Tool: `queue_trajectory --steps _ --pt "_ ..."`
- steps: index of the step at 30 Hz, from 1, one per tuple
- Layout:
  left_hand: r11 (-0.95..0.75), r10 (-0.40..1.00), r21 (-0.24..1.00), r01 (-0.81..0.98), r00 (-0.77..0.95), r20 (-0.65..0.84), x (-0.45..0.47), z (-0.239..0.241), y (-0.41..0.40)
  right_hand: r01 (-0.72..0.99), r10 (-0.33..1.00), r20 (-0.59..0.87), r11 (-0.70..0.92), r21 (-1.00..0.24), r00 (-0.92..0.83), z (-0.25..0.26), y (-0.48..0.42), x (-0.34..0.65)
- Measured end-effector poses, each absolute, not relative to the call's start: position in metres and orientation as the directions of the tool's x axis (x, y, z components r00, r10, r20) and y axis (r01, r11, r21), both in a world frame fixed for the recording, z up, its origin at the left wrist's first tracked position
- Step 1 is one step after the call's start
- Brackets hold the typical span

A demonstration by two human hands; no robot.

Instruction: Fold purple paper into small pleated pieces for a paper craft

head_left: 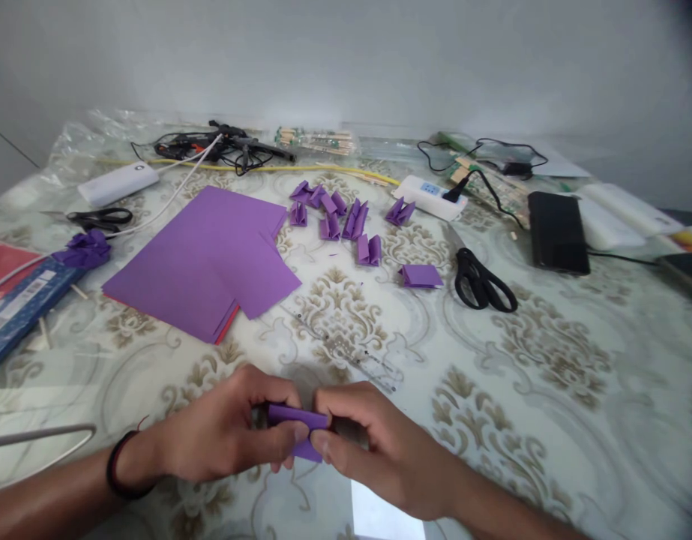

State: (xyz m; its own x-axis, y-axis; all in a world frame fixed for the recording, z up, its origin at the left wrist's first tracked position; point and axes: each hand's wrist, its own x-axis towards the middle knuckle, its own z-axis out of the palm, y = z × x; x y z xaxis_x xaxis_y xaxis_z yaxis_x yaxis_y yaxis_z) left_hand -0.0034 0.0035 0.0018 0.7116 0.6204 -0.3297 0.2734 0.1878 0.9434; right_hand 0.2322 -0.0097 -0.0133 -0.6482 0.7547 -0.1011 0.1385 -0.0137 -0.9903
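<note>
Between my two hands is a small piece of folded purple paper (292, 415), held just above the table near its front. My left hand (227, 431) pinches its left part, thumb in front and fingers behind. At the paper's right end my right hand (379, 446) grips it the same way, the two thumbs almost touching. Part of the paper is hidden by the thumbs. Farther back lie several folded purple paper pieces (354, 219), with one flat folded piece (420, 276) nearer to me. A stack of purple paper sheets (193, 255) lies to the left, red showing beneath.
Black-handled scissors (480, 281) lie at the right, beside a black phone (558, 232). A white power strip (429, 196) with a plug stands behind. Another pair of scissors (101, 219), a white power bank (118, 184) and crumpled purple paper (85, 249) are at the left. A transparent ruler (346, 352) lies mid-table.
</note>
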Motion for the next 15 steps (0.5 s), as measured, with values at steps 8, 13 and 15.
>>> queue_trajectory --steps 8,13,15 --pt "0.212 0.642 0.941 0.263 0.689 -0.337 -0.0030 0.0023 0.0026 0.185 0.747 -0.120 0.004 -0.983 -0.654 -0.0122 -0.0100 0.2329" --pt "0.262 0.650 0.933 0.246 0.669 -0.360 -0.0014 0.0031 0.0043 0.179 0.754 -0.166 -0.065 -0.982 -0.635 -0.0131 -0.0120 0.2334" --pt "0.276 0.642 0.932 0.237 0.676 -0.362 -0.0001 0.0027 0.0040 0.176 0.762 -0.189 -0.100 -0.979 -0.619 -0.0137 -0.0122 0.2334"
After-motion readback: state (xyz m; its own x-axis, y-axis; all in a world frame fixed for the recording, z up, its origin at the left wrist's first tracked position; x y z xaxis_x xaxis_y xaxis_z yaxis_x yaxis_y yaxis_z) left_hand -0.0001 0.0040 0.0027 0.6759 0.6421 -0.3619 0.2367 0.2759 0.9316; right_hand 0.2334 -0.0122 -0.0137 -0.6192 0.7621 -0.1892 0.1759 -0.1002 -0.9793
